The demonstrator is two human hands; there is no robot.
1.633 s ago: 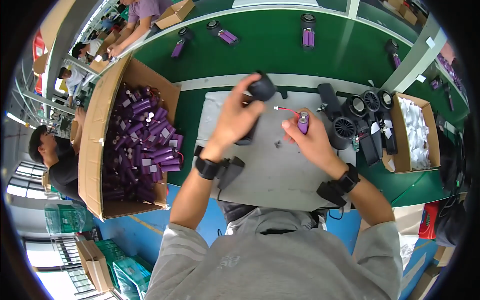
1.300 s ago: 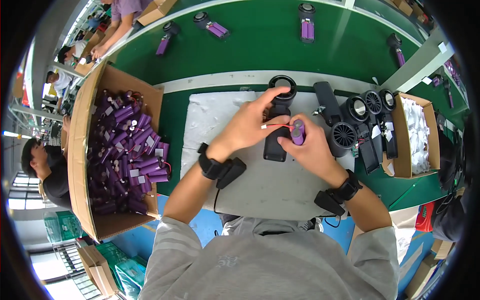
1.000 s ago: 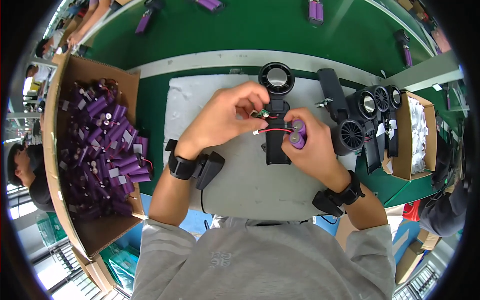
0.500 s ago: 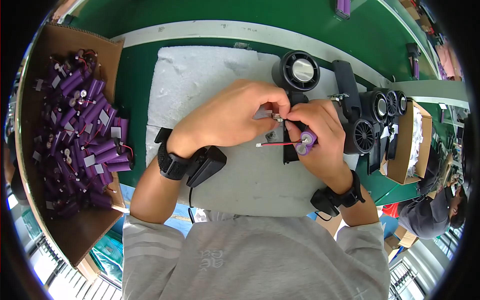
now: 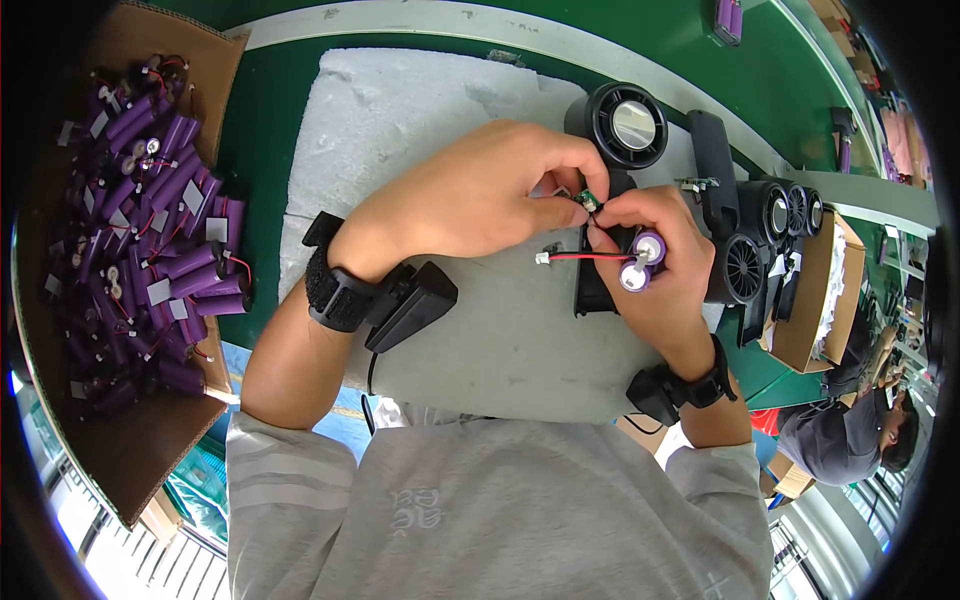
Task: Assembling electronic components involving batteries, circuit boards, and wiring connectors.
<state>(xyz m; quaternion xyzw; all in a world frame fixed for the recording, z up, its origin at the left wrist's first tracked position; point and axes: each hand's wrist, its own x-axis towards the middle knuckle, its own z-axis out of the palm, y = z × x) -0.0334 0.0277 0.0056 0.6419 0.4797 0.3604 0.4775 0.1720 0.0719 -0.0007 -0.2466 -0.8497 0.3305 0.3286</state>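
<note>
My left hand (image 5: 490, 190) is closed, thumb and forefinger pinching a small green circuit board (image 5: 588, 202) above the foam pad. My right hand (image 5: 665, 255) is closed too, holding a purple two-cell battery pack (image 5: 645, 262) against the palm, cell ends up. Its thumb and forefinger meet at the edge of the board, where thin wires may run. From the pack a red and black lead (image 5: 590, 256) reaches left to a white plug (image 5: 543, 258). Just beyond my hands lies a black handheld fan (image 5: 632, 126); its handle (image 5: 592, 295) passes under my right hand, partly hidden.
A cardboard box (image 5: 185, 400) of purple battery packs (image 5: 165, 230) stands at left. The white foam pad (image 5: 400, 100) lies on the green bench. Several black fans (image 5: 740, 265) and a box of white pieces (image 5: 815, 300) are at right. Another person (image 5: 840, 440) sits far right.
The view has shifted a little. The small board has tilted between my fingers, so its green face shows more. The battery pack has turned slightly in my right hand, showing both cell ends.
</note>
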